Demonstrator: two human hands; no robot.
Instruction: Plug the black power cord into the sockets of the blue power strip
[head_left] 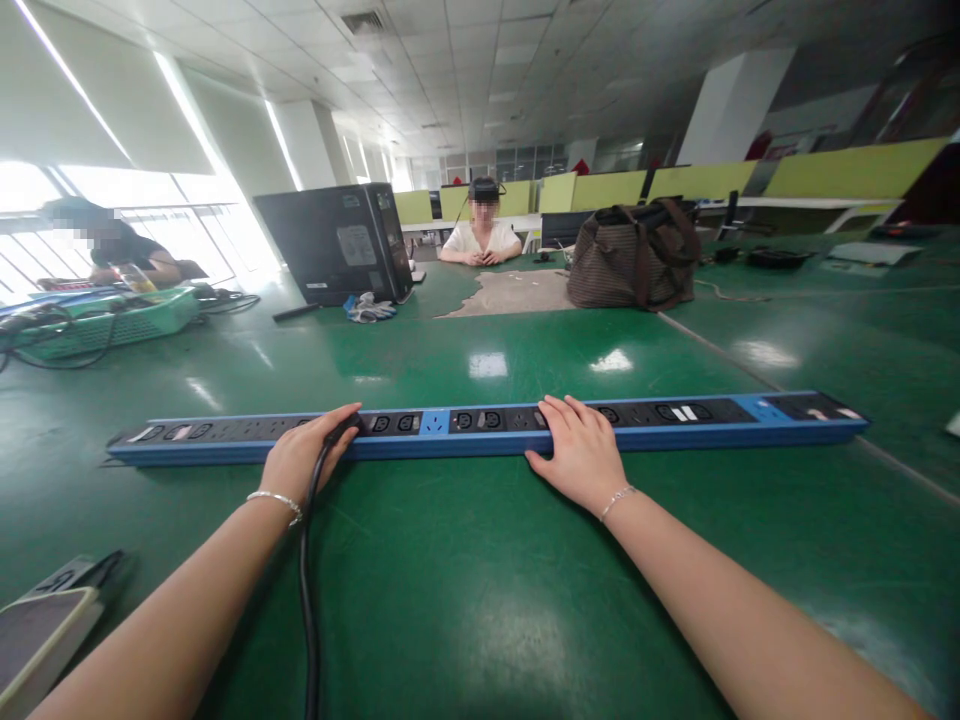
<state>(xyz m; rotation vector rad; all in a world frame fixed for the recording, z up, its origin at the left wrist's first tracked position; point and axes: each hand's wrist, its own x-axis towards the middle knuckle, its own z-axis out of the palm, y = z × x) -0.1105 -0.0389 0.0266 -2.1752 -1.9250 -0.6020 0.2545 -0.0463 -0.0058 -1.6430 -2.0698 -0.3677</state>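
A long power strip (450,444), blue at the edges with black and blue sockets on top, lies across the green table. My left hand (296,458) is closed at the strip's left half, holding a black plug (346,427) between thumb and fingers. From it the black power cable (306,590) hangs down past my wrist toward the near edge of the view. How far the plug sits in a socket is hidden by my fingers. Right of the strip's middle, my right hand (581,450) grips the strip, fingers over the top and thumb against the near side.
A phone-like device (49,635) lies at the near left. Farther back are a green basket (161,318) with cables, a black computer case (337,245), gloves (369,308) and a brown bag (626,260). One person (481,235) sits opposite, another (139,245) at left.
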